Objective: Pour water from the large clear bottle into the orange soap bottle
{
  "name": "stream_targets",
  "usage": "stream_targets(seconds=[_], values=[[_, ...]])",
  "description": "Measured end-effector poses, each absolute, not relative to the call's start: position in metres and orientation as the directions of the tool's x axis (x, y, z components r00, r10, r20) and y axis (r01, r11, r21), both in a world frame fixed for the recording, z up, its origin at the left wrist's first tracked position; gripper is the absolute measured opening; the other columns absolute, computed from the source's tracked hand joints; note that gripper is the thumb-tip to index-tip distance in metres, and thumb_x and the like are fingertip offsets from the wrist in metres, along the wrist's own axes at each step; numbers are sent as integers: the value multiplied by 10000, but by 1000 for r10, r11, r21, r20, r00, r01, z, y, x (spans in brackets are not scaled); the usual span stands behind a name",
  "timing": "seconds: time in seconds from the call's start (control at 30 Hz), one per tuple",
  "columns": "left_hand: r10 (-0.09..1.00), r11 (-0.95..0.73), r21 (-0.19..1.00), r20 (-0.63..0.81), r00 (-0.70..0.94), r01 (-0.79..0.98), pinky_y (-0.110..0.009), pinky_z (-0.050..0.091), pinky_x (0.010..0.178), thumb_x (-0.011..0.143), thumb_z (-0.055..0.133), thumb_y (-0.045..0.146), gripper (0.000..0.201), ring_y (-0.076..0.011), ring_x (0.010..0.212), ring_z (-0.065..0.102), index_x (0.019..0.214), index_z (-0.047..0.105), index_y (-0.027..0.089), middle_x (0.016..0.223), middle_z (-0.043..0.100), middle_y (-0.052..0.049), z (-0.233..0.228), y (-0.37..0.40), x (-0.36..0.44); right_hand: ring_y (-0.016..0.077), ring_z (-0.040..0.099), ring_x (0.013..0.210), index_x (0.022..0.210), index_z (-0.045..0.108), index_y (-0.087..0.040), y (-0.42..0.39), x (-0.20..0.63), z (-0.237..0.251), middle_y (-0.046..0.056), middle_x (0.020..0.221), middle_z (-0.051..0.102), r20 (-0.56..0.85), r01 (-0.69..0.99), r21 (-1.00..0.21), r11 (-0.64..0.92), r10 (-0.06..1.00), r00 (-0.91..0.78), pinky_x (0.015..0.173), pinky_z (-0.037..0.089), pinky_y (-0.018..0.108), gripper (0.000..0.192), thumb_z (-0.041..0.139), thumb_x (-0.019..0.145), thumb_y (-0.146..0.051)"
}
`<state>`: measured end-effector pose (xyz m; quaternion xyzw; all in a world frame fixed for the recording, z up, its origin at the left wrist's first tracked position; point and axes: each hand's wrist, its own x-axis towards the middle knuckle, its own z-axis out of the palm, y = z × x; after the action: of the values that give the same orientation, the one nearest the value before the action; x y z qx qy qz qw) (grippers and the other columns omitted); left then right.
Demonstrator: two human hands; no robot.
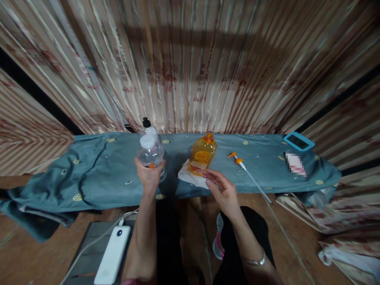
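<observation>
My left hand point(149, 174) is wrapped round a clear plastic bottle point(151, 152) with a white cap, upright on the cloth-covered bench. Just behind it stands another clear bottle with a black cap point(146, 122), partly hidden. An orange see-through bottle point(204, 152), its neck uncapped, stands on a folded white cloth point(190, 177). My right hand point(221, 190) is beside that bottle's lower right side, fingers stretched out and holding nothing; whether the fingertips touch it I cannot tell. An orange and white pump head point(239, 161) with a long tube lies to the right.
A green patterned cloth point(118, 170) covers the narrow bench. A blue-framed device point(299, 141) and a blurred packet point(296, 163) lie at the right end. Curtains point(184, 79) hang behind. Below left, a white power bank point(113, 255) with a cable rests on a grey surface.
</observation>
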<state>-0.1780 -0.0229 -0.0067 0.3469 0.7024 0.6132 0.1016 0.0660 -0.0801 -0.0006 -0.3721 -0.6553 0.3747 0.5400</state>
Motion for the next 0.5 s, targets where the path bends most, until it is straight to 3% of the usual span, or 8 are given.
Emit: stream_targets(seconds=[0.13, 0.2, 0.23, 0.3, 0.33, 0.43, 0.5], values=[[635, 3, 947, 246, -732, 320, -448, 541, 923, 486, 877, 267, 830, -300, 1063, 678, 1219, 491, 204, 1134, 681, -94, -9, -27, -154, 97, 612, 1037, 1153, 656, -50, -42, 21, 66, 62, 1117, 656, 658, 266, -626, 733, 680, -324, 949, 445, 157, 235, 573, 980, -185], [646, -7, 947, 249, -721, 320, -436, 547, 913, 493, 879, 273, 858, -295, 1059, 682, 1251, 482, 211, 1149, 685, -97, -12, -29, -147, 179, 608, 1046, 1172, 657, -4, -22, -1, 97, 108, 1141, 643, 707, 330, -455, 827, 561, -430, 949, 460, 260, 284, 548, 988, -192], [650, -12, 945, 255, -716, 326, -439, 550, 909, 499, 879, 277, 862, -294, 1060, 683, 1262, 480, 221, 1155, 685, -95, -14, -29, -144, 225, 605, 1049, 1178, 656, -2, -14, -11, 109, 118, 1154, 641, 688, 394, -370, 841, 533, -492, 952, 462, 314, 306, 568, 986, -223], [648, -25, 942, 271, -712, 336, -449, 554, 902, 505, 879, 285, 859, -296, 1057, 686, 1267, 484, 245, 1156, 688, -89, -18, -30, -142, 291, 574, 1128, 1257, 612, -45, -2, -28, 128, 132, 1161, 626, 394, 649, -184, 738, 661, -639, 948, 455, 374, 463, 541, 1005, -426], [645, -32, 941, 278, -712, 338, -452, 557, 898, 510, 878, 290, 854, -296, 1055, 688, 1268, 487, 256, 1155, 689, -87, -19, -31, -142, 325, 604, 1067, 1267, 602, -76, 2, -34, 133, 119, 1096, 645, 307, 686, -62, 725, 668, -677, 852, 480, 409, 569, 459, 1007, -562], [636, -26, 944, 270, -723, 329, -439, 567, 878, 516, 877, 301, 850, -292, 1029, 698, 1273, 492, 268, 1131, 695, -83, -20, -31, -142, 320, 643, 926, 1018, 662, -74, 8, -47, 139, 133, 877, 649, 354, 690, 116, 714, 620, -701, 785, 464, 413, 753, 319, 956, -742], [640, -12, 947, 255, -725, 322, -425, 573, 862, 523, 875, 309, 856, -288, 1008, 705, 1284, 488, 252, 1115, 698, -87, -19, -32, -143, 312, 639, 962, 942, 661, -73, 9, -52, 140, 145, 885, 647, 277, 665, 170, 727, 613, -740, 797, 457, 403, 748, 288, 976, -720]])
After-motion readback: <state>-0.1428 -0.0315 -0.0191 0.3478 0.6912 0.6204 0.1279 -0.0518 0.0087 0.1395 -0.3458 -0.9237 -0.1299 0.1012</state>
